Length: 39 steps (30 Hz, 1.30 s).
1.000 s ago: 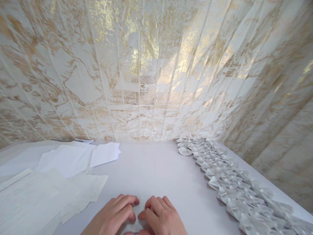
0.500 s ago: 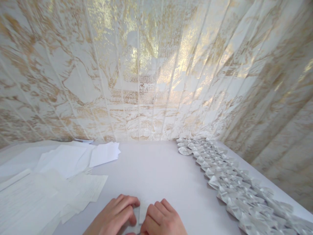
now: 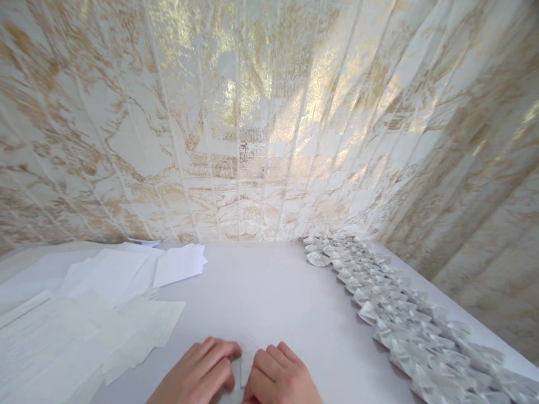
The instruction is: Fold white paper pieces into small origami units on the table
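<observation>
At the bottom middle a small pale piece of paper (image 3: 246,362) lies on the white table, its folded edge showing as a thin line between my hands. My left hand (image 3: 196,371) is at its left side, fingers bent and their tips drawn together at the paper. Curled over its right part is my right hand (image 3: 281,375), knuckles up and fingers tucked under. Both hands partly cover the paper, and the thumbs are mostly hidden.
Loose printed and white sheets (image 3: 50,348) spread over the left side, with a small white paper stack (image 3: 179,266) behind them. Rows of folded paper pieces (image 3: 404,320) line the table's right side. A patterned white-and-gold curtain (image 3: 252,140) hangs at the back.
My left hand has shifted very slightly to the right, and its thumb has gone out of sight. My right hand stays almost still on the paper.
</observation>
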Motion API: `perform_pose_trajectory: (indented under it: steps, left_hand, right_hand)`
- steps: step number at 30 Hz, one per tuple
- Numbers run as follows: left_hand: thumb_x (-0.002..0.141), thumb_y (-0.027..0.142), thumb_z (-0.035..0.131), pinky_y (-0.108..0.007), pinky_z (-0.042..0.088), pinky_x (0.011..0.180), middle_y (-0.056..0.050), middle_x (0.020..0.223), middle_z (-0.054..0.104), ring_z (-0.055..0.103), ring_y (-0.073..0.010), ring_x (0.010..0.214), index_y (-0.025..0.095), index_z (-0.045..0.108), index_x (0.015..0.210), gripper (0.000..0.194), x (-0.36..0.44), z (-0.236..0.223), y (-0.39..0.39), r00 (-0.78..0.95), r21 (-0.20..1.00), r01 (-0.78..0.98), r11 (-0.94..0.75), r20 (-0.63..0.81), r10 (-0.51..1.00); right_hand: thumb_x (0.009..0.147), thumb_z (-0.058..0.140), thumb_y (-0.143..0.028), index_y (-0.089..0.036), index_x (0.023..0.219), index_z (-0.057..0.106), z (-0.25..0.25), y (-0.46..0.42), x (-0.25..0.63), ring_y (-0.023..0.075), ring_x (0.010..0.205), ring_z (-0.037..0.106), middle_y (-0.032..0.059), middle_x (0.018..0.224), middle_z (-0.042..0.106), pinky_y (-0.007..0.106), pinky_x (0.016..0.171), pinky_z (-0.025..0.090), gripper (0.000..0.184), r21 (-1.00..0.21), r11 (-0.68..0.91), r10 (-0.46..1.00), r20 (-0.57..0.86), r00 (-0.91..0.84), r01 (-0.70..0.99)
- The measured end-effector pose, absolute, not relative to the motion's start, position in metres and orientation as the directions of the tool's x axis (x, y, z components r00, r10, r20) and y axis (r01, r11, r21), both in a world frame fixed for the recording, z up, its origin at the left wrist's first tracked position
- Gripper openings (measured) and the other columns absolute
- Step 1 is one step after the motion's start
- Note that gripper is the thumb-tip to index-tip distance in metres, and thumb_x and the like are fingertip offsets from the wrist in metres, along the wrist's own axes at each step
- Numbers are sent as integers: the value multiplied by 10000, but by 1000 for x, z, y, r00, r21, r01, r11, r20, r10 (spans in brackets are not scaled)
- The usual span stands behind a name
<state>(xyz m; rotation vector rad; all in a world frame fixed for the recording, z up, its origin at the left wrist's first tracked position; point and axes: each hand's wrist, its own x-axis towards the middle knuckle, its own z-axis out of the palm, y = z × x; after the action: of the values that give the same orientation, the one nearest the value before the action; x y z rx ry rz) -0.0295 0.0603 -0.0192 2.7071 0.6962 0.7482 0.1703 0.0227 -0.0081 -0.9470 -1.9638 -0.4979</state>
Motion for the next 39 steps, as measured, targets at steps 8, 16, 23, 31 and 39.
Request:
perform_pose_trajectory:
  steps: [8, 16, 23, 31, 39]
  left_hand:
    - [909, 431, 620, -251, 498, 736, -1, 1052, 698, 627, -184, 868, 254, 576, 821, 203, -28, -14, 59, 744, 305, 360, -882, 477, 469]
    - [914, 400, 618, -248, 502, 726, 9, 1055, 703, 634, -178, 865, 257, 585, 822, 173, -27, -12, 59, 745, 314, 368, -875, 465, 479]
    - [930, 366, 589, -263, 527, 739, 4, 1048, 710, 638, -192, 863, 265, 609, 839, 137, -29, -15, 59, 751, 300, 357, -885, 471, 462]
    - [959, 390, 539, -273, 529, 760, -8, 1046, 705, 627, -196, 843, 266, 612, 857, 177, -28, -17, 60, 747, 264, 351, -899, 501, 438]
    - [931, 414, 586, -270, 515, 772, -8, 1066, 698, 618, -198, 867, 257, 605, 845, 180, -28, -18, 60, 754, 268, 369, -890, 474, 455]
  right_hand:
    - [1086, 152, -496, -213, 590, 479, -11, 21, 173, 126, 478, 433, -35, 550, 495, 261, 487, 299, 658, -154, 683, 491, 820, -293, 714]
    - [1083, 103, -493, -213, 600, 471, -12, 22, 171, 128, 491, 445, -33, 546, 500, 264, 494, 305, 669, -139, 678, 487, 820, -300, 722]
    - [1102, 155, -375, -209, 593, 472, -11, 22, 170, 140, 488, 426, -25, 536, 508, 291, 488, 288, 623, -4, 640, 441, 821, -363, 768]
    - [970, 477, -268, -222, 665, 493, -23, 20, 174, 144, 527, 449, -29, 591, 522, 288, 506, 302, 310, -11, 661, 480, 775, -412, 750]
    - [874, 558, -231, -235, 697, 494, -29, 19, 177, 136, 546, 478, -43, 632, 541, 272, 529, 328, 189, -166, 680, 556, 752, -354, 715]
